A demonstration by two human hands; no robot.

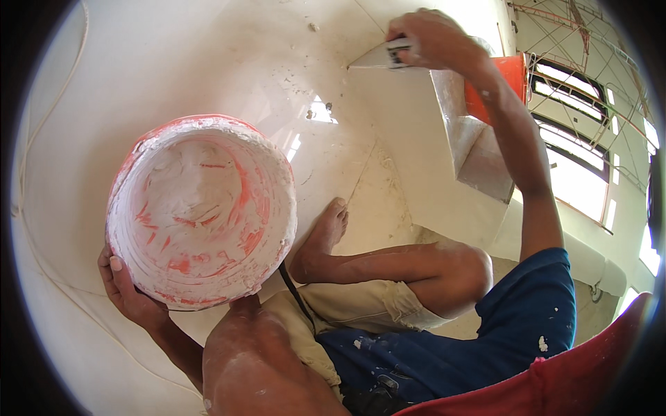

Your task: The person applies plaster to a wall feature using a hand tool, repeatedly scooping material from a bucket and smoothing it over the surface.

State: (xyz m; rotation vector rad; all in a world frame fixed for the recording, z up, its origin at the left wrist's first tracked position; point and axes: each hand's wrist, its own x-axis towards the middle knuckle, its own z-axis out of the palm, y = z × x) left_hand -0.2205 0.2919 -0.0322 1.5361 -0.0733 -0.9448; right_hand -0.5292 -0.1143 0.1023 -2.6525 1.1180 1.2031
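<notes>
Head view: one bucket (201, 211), orange and caked with white putty, sits lower left, near the knee.
Left hand (128, 291): fingers curled round the bucket's lower rim.
Right hand (427, 38): closed on one putty knife (378, 57), blade flat against the white floor (388, 118).
Handling: bucket likely stiff, heavy, slick — grip under the rim; knife light — hold the handle.

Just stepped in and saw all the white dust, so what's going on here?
A person is crouched barefoot on a white-smeared floor. The left hand holds a red bucket from below; its inside is coated with white paste. The right hand is stretched forward, pressing a flat scraper blade against the white surface. An orange, wide-bladed tool lies just beyond that arm.
</notes>
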